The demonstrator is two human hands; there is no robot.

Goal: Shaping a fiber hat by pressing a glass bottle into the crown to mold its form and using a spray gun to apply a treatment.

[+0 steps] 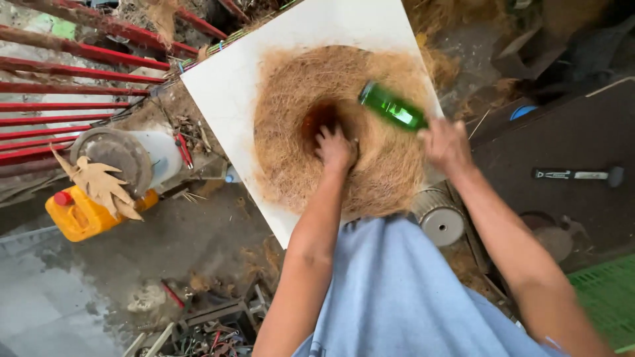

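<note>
A round mat of brown coir fibre (383, 86) lies on a white square board (228, 86). The mat has a dark hollow in its middle. My left hand (335, 149) presses into the fibre at the near side of that hollow, fingers curled in the strands. My right hand (446, 142) grips a green glass bottle (391, 107), held tilted over the right part of the mat, its far end pointing toward the hollow. The bottle is motion-blurred.
A white cylinder with a dusty lid (126, 155) and a yellow jerrycan (79, 215) sit at the left beside red metal bars (66, 86). A ribbed metal can (440, 218) stands near the board. A hammer (579, 175) lies on the dark surface at right. Scrap litters the floor.
</note>
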